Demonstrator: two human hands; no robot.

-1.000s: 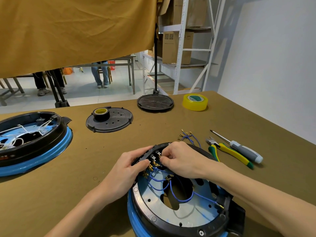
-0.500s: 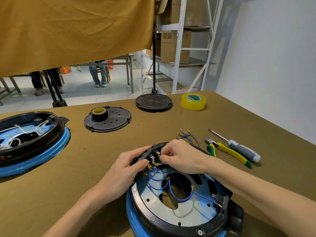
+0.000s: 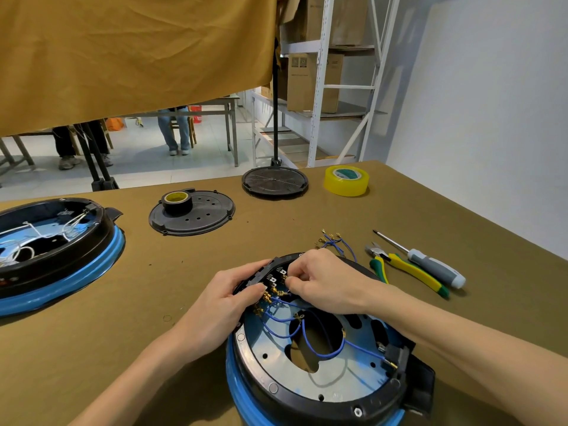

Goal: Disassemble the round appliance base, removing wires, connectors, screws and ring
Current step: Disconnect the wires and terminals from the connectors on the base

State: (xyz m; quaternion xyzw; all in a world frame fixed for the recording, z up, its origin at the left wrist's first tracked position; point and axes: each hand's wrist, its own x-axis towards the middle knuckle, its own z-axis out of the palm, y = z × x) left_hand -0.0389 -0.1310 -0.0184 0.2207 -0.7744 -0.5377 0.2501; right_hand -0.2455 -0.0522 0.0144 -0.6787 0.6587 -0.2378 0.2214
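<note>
A round black and blue appliance base (image 3: 307, 392) lies upside down near the table's front edge, its metal plate exposed. Blue wires (image 3: 322, 353) with brass connectors loop across the plate to a black terminal block (image 3: 264, 276) on the far left rim. My left hand (image 3: 221, 298) grips that block and rim, thumb on the inner side. My right hand (image 3: 319, 279) pinches a brass connector at the terminals. Several removed blue wires (image 3: 335, 242) lie on the table just behind the base.
Yellow-green pliers (image 3: 405, 270) and a grey screwdriver (image 3: 430, 264) lie to the right. A second base (image 3: 55, 253) with white wires sits far left. A black cover (image 3: 193, 215) carries a black tape roll; a black disc (image 3: 275, 181) and yellow tape (image 3: 346, 180) sit behind.
Both hands stay at the terminal block with only small finger movements. The view has shifted slightly.
</note>
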